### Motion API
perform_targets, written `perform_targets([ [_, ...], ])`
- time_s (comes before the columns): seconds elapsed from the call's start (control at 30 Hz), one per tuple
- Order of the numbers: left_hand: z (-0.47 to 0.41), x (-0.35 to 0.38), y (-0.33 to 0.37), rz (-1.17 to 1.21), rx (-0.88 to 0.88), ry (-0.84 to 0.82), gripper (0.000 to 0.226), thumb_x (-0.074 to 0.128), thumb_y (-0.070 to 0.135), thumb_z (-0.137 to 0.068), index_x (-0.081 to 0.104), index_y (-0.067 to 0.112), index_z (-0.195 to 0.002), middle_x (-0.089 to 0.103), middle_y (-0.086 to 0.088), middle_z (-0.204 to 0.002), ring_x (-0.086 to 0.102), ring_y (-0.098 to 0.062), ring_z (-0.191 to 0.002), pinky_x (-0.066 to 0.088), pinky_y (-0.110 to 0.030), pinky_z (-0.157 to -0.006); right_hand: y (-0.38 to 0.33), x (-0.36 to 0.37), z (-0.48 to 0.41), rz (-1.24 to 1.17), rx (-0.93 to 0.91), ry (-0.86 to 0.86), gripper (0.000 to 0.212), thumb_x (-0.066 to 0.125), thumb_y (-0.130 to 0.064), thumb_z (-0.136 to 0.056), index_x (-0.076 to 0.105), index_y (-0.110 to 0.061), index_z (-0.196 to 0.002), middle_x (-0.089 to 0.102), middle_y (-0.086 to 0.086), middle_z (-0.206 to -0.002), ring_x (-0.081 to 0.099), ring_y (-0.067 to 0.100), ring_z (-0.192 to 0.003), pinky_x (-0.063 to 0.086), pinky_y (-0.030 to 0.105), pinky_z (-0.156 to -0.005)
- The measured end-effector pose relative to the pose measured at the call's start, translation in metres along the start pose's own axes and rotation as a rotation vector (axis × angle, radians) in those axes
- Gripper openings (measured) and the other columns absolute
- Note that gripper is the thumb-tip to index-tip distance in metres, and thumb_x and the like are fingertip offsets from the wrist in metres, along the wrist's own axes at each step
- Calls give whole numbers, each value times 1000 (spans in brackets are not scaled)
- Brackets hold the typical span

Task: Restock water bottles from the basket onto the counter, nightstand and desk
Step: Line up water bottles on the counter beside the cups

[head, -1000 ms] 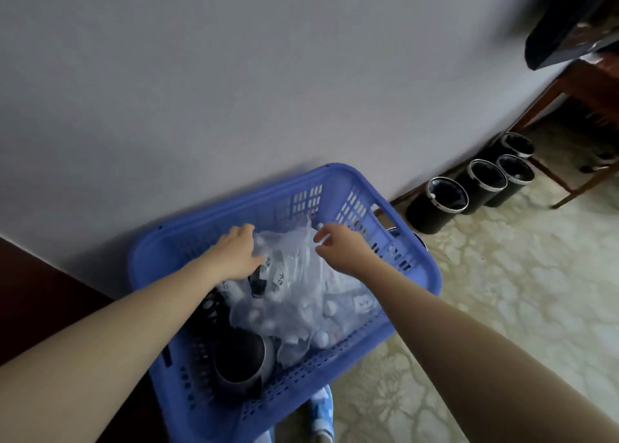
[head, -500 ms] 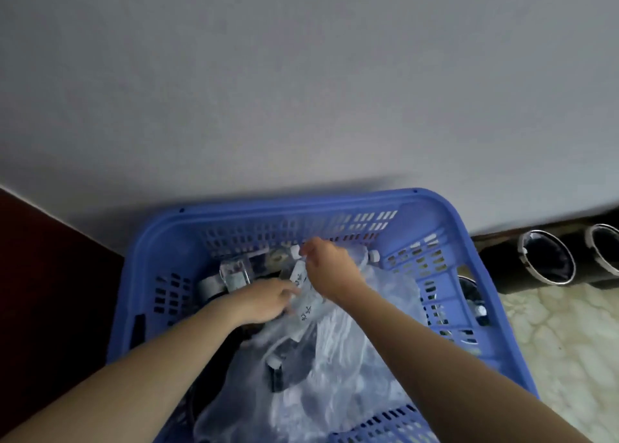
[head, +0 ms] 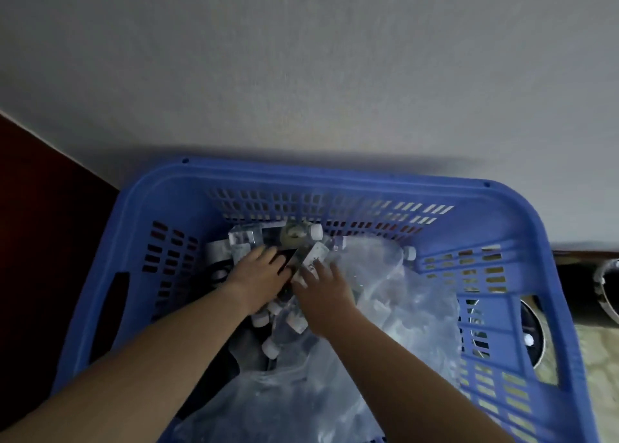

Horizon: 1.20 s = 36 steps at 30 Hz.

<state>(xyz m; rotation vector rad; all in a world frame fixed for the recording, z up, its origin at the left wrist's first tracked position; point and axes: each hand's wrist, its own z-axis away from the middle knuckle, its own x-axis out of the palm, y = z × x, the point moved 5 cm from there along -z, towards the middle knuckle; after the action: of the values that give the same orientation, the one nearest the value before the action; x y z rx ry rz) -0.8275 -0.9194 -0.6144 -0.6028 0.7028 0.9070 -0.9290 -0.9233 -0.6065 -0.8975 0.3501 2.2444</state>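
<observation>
The blue basket (head: 301,174) runs off the bottom edge at its near rim. Water bottles (head: 272,344) lie blurred under crumpled clear plastic wrap (head: 385,295); their number and label print cannot be made out. The left hand (head: 259,276) has its fingertips out of sight among them, and whether it or the right hand (head: 326,291) grips anything is unclear. A dark shape (head: 248,350) beside the left forearm (head: 150,359) is unidentifiable. A black bin (head: 607,286) is cut off at the right edge.

Dim light falls on a plain grey-white plaster wall (head: 301,57), dark reddish-brown wooden panel (head: 40,224) left, black silver-rimmed cylindrical bin (head: 589,288) right, on pale patterned floor (head: 599,375).
</observation>
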Motion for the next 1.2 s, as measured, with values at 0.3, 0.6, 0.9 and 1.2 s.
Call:
perform_targets([
  [0.3, -15, 10, 6, -424, 78, -158, 42, 37, 19, -104, 41, 11, -145, 37, -9, -150, 29, -28, -138, 6, -41, -119, -1, 0, 0, 146, -71, 257, 39, 37, -25, -103, 45, -17, -140, 43, 12, -143, 34, 32, -133, 18, 46, -112],
  [0.6, 14, -18, -27, -146, 36, -9, 41, 40, 9, -100, 40, 9, -141, 35, -15, -146, 42, -37, -129, 16, -51, -117, 12, -2, 19, 38, -61, 242, 55, 50, -19, -95, 31, -5, -145, 43, 20, -143, 34, 40, -136, 1, 54, -118],
  [0.9, 95, -67, -120, 806, -260, 423, 58, 75, 39, -79, 45, 28, -126, 39, 8, -120, 58, -20, -102, 52, -44, -78, 26, -68, 46, -405, -18, 530, 61, 67, -34, -77, 37, -23, -130, 50, -3, -128, 44, 21, -125, 23, 37, -111],
  [1.2, 181, -157, -176, 1873, -402, 969, 38, 81, 26, -76, 65, 28, -110, 69, -1, -110, 69, -16, -97, 56, -34, -85, 24, -193, 117, -927, -277, 745, 60, 83, -36, -67, 35, -40, -103, 58, -22, -96, 58, -5, -82, 46, 20, -66],
])
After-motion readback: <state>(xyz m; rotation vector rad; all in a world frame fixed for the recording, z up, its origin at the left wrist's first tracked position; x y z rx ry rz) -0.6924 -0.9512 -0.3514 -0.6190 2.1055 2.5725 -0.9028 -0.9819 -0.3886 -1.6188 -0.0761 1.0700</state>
